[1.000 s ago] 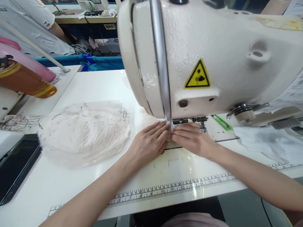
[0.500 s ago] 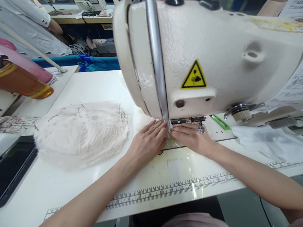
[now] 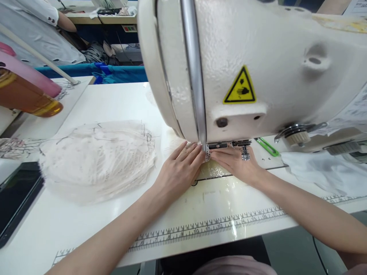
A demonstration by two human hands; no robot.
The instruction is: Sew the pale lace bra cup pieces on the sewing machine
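Note:
A large cream sewing machine (image 3: 258,65) fills the upper right of the head view. Under its head, a narrow strip of white lace (image 3: 206,153) lies on the machine bed. My left hand (image 3: 179,170) lies flat beside the strip, fingers stretched toward it. My right hand (image 3: 233,162) lies flat on the other side, fingertips touching the strip. Both hands press the lace near the presser foot (image 3: 245,152). The needle itself is hidden by the machine head.
A pile of pale lace pieces (image 3: 97,158) sits on the white table (image 3: 114,103) at the left. A dark tablet (image 3: 17,196) lies at the left edge. An amber bottle (image 3: 25,97) and white cloth (image 3: 321,173) flank the scene. Green snips (image 3: 268,147) lie behind. Another person's sleeve (image 3: 43,23) shows top left.
The lace strip has fed farther under the machine head, and both hands have slid slightly forward with it. The camera shifted a little.

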